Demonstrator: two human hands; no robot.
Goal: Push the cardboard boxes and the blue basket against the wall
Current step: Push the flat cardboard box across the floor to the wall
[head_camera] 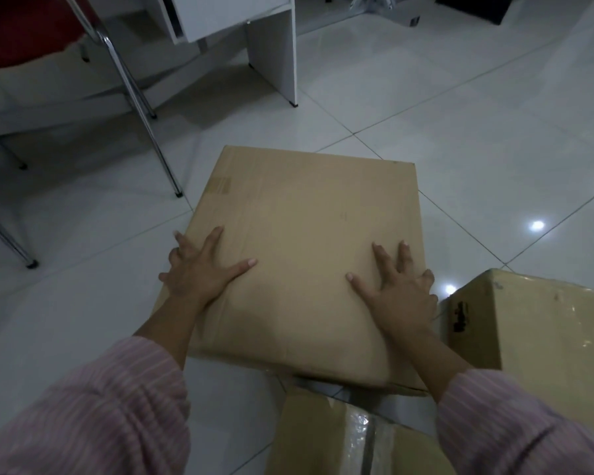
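Three boxes: we count three cardboard boxes on the tiled floor (477, 108).
Main box: we find the large cardboard box (306, 241) at the centre, lying flat, its top face up.
Left hand: we see the left hand (199, 269) spread flat on the near left of that top, outer fingers curling over the left edge; it presses, nothing is gripped.
Right hand: we see the right hand (400, 293) flat on the near right, fingers splayed, outer ones at the right edge; it encloses nothing.
Second box: we note a taped box (542, 341) just right of the main one.
Third box: we note another box (340, 437) at the near edge.
Sleeves: pink striped.
Far side: we record a white desk (271, 53) and chair legs (144, 114) far left.
Basket: not seen.
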